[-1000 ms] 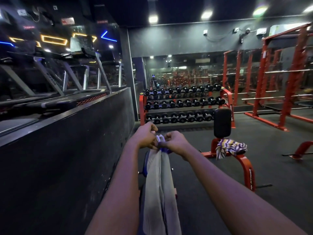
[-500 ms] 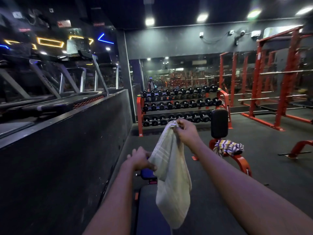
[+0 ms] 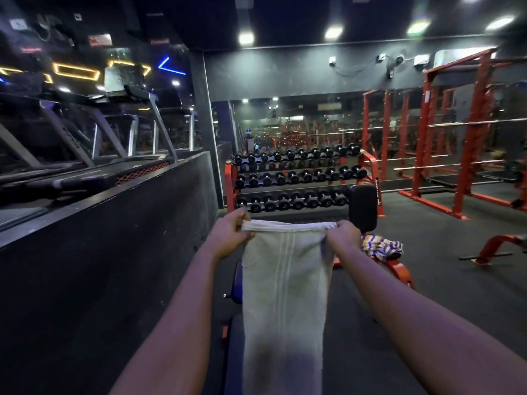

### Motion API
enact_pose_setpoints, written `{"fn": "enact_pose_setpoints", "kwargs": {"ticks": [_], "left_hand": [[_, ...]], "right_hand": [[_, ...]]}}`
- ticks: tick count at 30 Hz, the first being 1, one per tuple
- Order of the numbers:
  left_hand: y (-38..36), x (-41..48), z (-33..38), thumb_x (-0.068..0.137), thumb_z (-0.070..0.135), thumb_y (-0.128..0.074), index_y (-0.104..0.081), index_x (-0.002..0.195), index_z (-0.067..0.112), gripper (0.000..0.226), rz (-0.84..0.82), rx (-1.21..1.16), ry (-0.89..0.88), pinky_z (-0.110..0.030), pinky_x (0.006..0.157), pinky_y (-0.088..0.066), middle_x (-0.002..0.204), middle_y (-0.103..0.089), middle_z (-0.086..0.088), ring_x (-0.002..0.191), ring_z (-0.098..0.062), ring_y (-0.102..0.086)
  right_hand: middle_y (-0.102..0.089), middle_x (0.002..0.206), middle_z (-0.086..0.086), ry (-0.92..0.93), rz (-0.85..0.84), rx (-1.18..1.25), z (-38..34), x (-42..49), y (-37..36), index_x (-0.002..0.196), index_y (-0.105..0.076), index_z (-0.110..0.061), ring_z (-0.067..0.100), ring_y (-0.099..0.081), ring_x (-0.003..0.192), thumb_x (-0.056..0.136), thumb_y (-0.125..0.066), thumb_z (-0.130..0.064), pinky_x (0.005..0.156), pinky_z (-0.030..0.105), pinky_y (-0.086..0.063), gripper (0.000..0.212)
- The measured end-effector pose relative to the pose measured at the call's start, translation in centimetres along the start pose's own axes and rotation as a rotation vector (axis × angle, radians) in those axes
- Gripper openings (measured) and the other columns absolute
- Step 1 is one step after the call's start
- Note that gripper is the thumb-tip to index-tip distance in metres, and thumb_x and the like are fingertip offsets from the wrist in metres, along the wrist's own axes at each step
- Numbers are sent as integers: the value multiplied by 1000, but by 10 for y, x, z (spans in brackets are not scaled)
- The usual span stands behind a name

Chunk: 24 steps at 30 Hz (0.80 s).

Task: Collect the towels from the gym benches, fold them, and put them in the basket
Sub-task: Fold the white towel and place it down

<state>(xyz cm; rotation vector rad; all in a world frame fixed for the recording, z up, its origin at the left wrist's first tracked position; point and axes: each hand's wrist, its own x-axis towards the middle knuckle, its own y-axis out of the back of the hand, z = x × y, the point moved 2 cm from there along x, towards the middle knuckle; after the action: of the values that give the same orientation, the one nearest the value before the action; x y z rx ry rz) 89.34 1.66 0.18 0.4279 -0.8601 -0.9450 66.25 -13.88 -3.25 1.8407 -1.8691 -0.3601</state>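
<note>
Towel first: the grey-white towel [image 3: 285,286] hangs full length in front of you, its top edge stretched taut between your two hands above the dark padded bench [image 3: 233,352]. Your left hand [image 3: 229,233] has its fingers closed on the left corner, and your right hand [image 3: 343,233] is pinched shut on the right corner. Judging by that spread, you are at the start of the folding step, with the cloth opened flat and not yet doubled. The next move seems to call for matching corners cleanly, either bringing your hands together or laying the towel down on the bench to fold it. A second, striped towel [image 3: 380,246] lies bunched on the red bench [image 3: 399,272] just to your right, waiting to be collected. No basket shows in this view, so you will need to find it.
</note>
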Motion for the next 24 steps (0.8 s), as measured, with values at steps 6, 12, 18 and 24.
{"fn": "enact_pose_setpoints", "kwargs": {"ticks": [6, 12, 18, 24], "left_hand": [[-6, 11, 39, 77, 4, -75, -48, 102, 25, 42, 0, -88, -141, -29, 66, -53, 79, -65, -2, 68, -15, -62], [-16, -25, -20, 85, 27, -70, -56, 107, 23, 27, -94, -29, 103, -30, 75, -51, 93, -67, 4, 90, -16, -65], [-11, -34, -44, 90, 31, -66, -63, 85, 8, 23, 16, 129, 131, -34, 70, -46, 79, -66, -6, 79, -23, -61], [-27, -38, -57, 88, 32, -68, -67, 93, 14, 19, -55, 84, 167, -32, 71, -51, 86, -70, -2, 80, -17, -66]], "right_hand": [[-64, 108, -7, 580, -515, -55, -63, -37, -25, 120, -60, -26, 12, -59, 101, 75, -78, -28, 94, 36, -46, 48], [-68, 91, 2, 649, -248, 119, -100, -32, -21, 96, -69, -12, 15, -60, 82, 84, -68, -15, 68, 24, -42, 12], [-64, 100, 4, 553, -336, -33, -89, -20, -19, 111, -65, -12, 19, -60, 92, 86, -66, -15, 76, 27, -46, 26], [-66, 87, 2, 543, 63, 237, -94, -10, 6, 91, -69, -16, 9, -57, 74, 89, -67, -12, 61, 15, -39, 4]]}}
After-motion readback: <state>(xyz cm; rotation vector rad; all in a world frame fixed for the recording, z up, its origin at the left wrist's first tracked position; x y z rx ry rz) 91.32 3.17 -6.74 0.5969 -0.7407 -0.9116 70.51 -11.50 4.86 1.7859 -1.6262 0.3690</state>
